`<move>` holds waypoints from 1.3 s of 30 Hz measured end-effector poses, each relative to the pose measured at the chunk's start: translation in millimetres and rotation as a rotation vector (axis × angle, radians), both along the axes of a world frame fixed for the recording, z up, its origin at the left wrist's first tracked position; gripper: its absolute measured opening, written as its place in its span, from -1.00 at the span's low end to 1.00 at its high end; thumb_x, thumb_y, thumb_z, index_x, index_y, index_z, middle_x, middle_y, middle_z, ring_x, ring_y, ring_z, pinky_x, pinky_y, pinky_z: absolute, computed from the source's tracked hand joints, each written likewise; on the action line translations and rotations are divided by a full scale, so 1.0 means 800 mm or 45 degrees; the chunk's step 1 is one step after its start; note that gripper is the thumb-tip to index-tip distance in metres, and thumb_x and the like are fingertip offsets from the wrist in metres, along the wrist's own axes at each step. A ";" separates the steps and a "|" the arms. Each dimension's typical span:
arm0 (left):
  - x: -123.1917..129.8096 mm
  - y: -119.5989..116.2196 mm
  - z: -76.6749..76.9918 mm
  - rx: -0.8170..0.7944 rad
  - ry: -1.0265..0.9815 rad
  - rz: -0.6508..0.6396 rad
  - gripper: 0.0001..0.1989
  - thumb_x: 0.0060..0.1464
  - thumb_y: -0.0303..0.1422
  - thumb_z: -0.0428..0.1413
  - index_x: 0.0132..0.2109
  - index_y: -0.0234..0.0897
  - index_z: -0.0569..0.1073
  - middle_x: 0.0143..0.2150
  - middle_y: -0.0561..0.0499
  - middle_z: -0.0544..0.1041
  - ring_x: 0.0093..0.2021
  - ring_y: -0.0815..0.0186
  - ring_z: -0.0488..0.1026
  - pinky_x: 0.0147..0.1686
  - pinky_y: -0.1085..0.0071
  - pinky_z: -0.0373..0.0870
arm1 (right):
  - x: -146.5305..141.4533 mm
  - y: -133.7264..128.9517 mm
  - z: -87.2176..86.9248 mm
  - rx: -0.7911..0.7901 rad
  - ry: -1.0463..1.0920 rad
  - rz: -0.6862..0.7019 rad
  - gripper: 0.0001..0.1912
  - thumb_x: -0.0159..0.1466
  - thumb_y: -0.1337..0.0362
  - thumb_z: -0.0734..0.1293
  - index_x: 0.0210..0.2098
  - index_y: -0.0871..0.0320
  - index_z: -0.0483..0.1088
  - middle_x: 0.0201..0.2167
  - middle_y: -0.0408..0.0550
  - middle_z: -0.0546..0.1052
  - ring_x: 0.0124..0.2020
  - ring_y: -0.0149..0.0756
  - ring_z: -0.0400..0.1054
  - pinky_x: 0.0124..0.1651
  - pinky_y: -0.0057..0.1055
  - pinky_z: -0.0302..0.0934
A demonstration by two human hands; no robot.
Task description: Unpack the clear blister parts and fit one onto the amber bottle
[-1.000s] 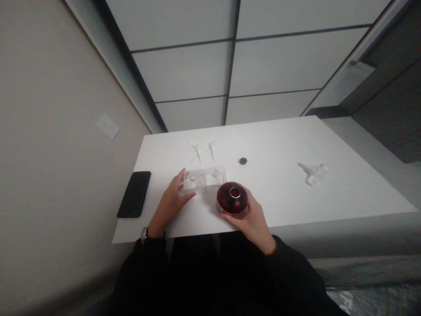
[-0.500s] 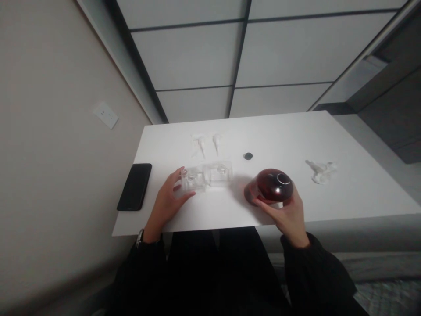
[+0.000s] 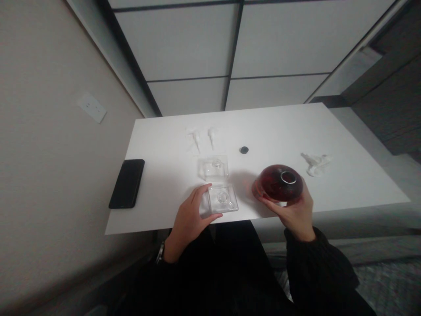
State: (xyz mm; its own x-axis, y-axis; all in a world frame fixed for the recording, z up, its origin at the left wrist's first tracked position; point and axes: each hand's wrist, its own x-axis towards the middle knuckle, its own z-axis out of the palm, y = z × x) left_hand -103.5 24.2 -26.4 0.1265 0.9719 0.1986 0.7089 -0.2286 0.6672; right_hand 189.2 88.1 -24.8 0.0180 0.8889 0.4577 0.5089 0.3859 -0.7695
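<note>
My left hand [image 3: 192, 217] grips a clear square bottle [image 3: 222, 198] by its left side, thumb at the near edge and fingers at the far one. A round neck opening shows on its top. Just beyond it stands a second clear bottle [image 3: 215, 169] of like shape. My right hand [image 3: 297, 215] is wrapped round a large bottle of dark red liquid [image 3: 278, 184], whose open round mouth faces up towards me. Behind these lies a small dark round cap [image 3: 244, 150].
Two white pump heads [image 3: 196, 141] lie at the back of the white table [image 3: 272, 127]. A black phone [image 3: 127, 183] rests at the left edge. Crumpled white tissue or plastic [image 3: 316, 164] is on the right. A wall socket [image 3: 92, 107] is at far left.
My left hand has drawn one clear bottle rightward and nearer, in front of the other. The red bottle is slightly farther right and nearer in view. The camera view has shifted a little.
</note>
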 end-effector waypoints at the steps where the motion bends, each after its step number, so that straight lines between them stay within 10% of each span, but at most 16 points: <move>1: 0.003 0.002 -0.001 0.010 0.009 -0.007 -0.19 0.11 -0.22 0.45 0.38 -0.14 0.25 0.31 -0.21 0.52 0.31 -0.01 0.53 0.28 0.05 0.54 | -0.001 -0.003 0.005 0.012 -0.037 0.035 -0.17 0.12 -0.01 0.63 0.29 0.06 0.37 0.20 0.15 0.57 0.21 0.14 0.51 0.27 0.21 0.43; 32: 0.012 0.002 -0.010 0.023 -0.037 -0.009 -0.14 0.12 -0.07 0.42 0.44 -0.09 0.23 0.31 -0.21 0.49 0.30 -0.04 0.51 0.27 -0.03 0.51 | -0.015 -0.005 0.040 0.273 -0.639 0.216 -0.22 0.35 0.21 0.47 0.47 -0.24 0.16 0.23 0.00 0.57 0.21 0.10 0.49 0.41 0.26 0.19; 39: -0.043 -0.002 0.017 0.367 -0.025 0.362 -0.42 0.35 -0.10 0.21 0.38 -0.15 0.27 0.23 -0.19 0.50 0.28 0.02 0.48 0.31 0.02 0.45 | -0.012 -0.005 0.031 0.251 -0.449 0.147 -0.23 0.29 0.04 0.54 0.41 -0.07 0.28 0.19 0.11 0.59 0.17 0.17 0.51 0.37 0.29 0.28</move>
State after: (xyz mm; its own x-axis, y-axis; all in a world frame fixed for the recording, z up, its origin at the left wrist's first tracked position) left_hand -137.5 22.9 -12.9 -0.1457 0.8716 0.4681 0.7585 -0.2054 0.6184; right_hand 179.8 84.3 -0.2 -0.2648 0.7708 0.5795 0.6725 0.5783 -0.4618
